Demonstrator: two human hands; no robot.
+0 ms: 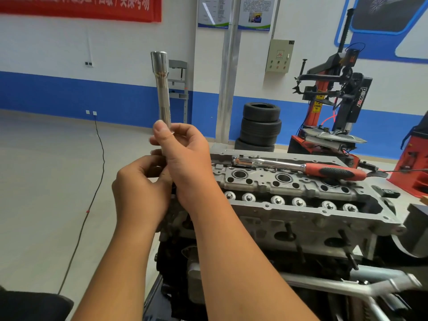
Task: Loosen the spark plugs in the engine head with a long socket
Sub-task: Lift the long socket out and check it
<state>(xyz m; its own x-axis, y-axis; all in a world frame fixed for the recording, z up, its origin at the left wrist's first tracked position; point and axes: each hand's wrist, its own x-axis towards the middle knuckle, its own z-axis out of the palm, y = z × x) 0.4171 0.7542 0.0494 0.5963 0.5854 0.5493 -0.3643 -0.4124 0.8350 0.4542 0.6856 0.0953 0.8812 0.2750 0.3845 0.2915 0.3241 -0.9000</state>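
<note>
Hands meet in front of the engine head (pixel 301 212): the right hand (pixel 185 156) wraps the lower shaft of the long socket (pixel 162 89) and holds it upright, wide open end at the top, while the left hand (pixel 139 188) curls around its bottom end, pinching something there that I cannot make out. The socket is up in the air, well clear of the head and not yet on any plug. The ratchet wrench (pixel 298 166), red grip to the right, lies across the top of the head beside the open plug wells (pixel 283 177). Tyres (pixel 260 126) and a red tyre changer (pixel 333 107) stand behind. The likely trouble: the polished socket slipping from the fingers onto the head or floor, or the unattended ratchet rolling off if the head is bumped.
</note>
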